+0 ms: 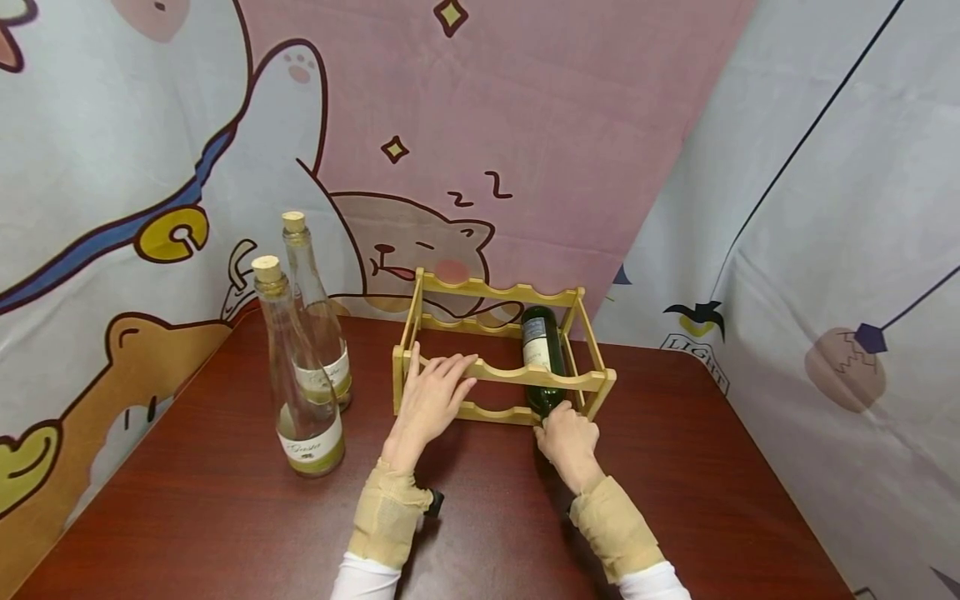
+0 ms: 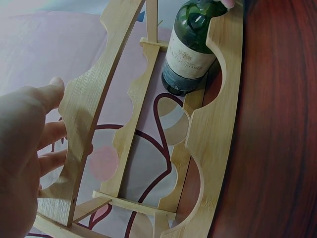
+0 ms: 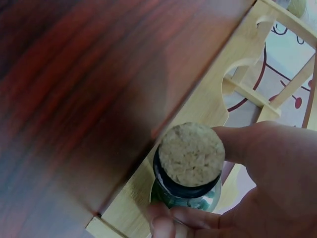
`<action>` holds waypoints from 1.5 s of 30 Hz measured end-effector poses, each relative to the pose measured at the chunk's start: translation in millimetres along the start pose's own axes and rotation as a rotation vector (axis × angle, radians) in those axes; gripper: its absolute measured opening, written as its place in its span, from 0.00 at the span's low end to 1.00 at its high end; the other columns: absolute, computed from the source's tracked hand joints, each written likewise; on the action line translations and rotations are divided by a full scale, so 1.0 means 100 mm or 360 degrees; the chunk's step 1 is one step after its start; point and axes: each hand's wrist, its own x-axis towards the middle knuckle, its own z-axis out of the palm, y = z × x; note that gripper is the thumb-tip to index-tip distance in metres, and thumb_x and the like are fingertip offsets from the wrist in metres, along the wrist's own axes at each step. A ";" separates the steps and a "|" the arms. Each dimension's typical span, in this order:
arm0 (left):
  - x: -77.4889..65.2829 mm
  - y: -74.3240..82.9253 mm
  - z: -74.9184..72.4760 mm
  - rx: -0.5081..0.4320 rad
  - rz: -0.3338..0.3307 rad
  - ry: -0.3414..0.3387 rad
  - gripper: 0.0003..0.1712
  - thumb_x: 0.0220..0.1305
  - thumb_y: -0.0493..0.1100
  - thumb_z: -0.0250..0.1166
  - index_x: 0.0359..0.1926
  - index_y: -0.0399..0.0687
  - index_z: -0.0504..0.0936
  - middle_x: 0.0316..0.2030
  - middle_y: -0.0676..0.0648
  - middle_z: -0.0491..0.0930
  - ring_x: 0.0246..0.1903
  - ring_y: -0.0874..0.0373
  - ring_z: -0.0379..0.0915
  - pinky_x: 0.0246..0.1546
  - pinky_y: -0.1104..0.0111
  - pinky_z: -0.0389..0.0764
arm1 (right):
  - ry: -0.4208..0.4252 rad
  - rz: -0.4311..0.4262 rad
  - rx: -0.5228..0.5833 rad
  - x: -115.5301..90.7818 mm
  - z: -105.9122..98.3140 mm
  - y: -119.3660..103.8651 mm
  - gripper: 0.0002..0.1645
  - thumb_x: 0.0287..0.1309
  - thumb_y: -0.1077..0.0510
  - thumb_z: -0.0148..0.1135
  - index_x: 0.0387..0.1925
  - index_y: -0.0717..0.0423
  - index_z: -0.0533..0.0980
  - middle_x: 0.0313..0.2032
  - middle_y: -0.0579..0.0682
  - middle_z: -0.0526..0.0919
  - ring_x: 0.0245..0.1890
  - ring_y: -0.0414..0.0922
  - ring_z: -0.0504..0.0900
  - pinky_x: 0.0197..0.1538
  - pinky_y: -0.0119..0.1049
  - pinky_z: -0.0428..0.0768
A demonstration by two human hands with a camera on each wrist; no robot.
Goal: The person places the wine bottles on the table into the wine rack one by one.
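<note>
Head view: the left hand [image 1: 435, 387], fingers fairly straight, rests on the front of the wooden rack [image 1: 510, 377], probably steadying it near the far edge of the table [image 1: 690, 467]; the right hand [image 1: 567, 437] grips the neck of the green bottle [image 1: 544, 354] lying in its right end. Two corked clear bottles [image 1: 303, 383] stand toward the left edge; printed cloth [image 1: 562, 125] backs everything.

Left wrist view: the fingers reach past the rack's scalloped edge.

Right wrist view: thumb and fingers close round the neck below the cork [image 3: 192, 154], likely for control endwise.

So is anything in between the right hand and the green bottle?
No, nothing visible: the right hand grips the green bottle by its neck. The rack's upper front rail crosses above the bottle, but not between it and the hand.
</note>
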 end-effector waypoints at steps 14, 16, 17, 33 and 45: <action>0.01 0.00 0.00 -0.0017 -0.0016 -0.0017 0.22 0.68 0.53 0.54 0.61 0.57 0.74 0.54 0.48 0.81 0.51 0.51 0.77 0.70 0.41 0.47 | 0.0544 -0.0132 -0.0189 -0.12 0.10 -0.07 0.24 0.32 0.53 0.75 0.23 0.63 0.71 0.18 0.63 0.77 0.16 0.56 0.78 0.15 0.45 0.73; 0.01 0.00 0.00 -0.0026 -0.0018 -0.0021 0.22 0.69 0.53 0.53 0.61 0.57 0.74 0.54 0.48 0.81 0.52 0.51 0.77 0.70 0.41 0.46 | 0.0549 -0.0138 -0.0186 -0.12 0.11 -0.07 0.22 0.32 0.54 0.74 0.22 0.63 0.70 0.18 0.63 0.77 0.15 0.56 0.78 0.14 0.45 0.73; 0.01 0.00 0.00 -0.0027 -0.0018 -0.0019 0.22 0.69 0.53 0.53 0.61 0.57 0.74 0.54 0.48 0.81 0.52 0.51 0.77 0.70 0.41 0.47 | 0.0560 -0.0148 -0.0182 -0.12 0.11 -0.06 0.21 0.33 0.55 0.73 0.22 0.62 0.70 0.17 0.63 0.77 0.15 0.56 0.77 0.14 0.45 0.73; 0.00 0.00 0.00 -0.0030 -0.0024 -0.0021 0.22 0.68 0.53 0.54 0.61 0.57 0.75 0.54 0.48 0.81 0.52 0.50 0.77 0.71 0.42 0.45 | 0.0538 -0.0243 -0.0102 -0.11 0.14 0.02 0.16 0.38 0.59 0.69 0.21 0.63 0.70 0.18 0.63 0.76 0.13 0.55 0.76 0.15 0.45 0.75; -0.01 0.01 0.01 -0.0044 -0.0020 -0.0021 0.22 0.69 0.54 0.52 0.61 0.56 0.74 0.54 0.47 0.81 0.52 0.49 0.76 0.71 0.42 0.44 | 0.0410 -0.0226 -0.0005 -0.11 0.13 0.07 0.17 0.42 0.57 0.69 0.23 0.65 0.71 0.18 0.63 0.78 0.16 0.56 0.79 0.18 0.47 0.77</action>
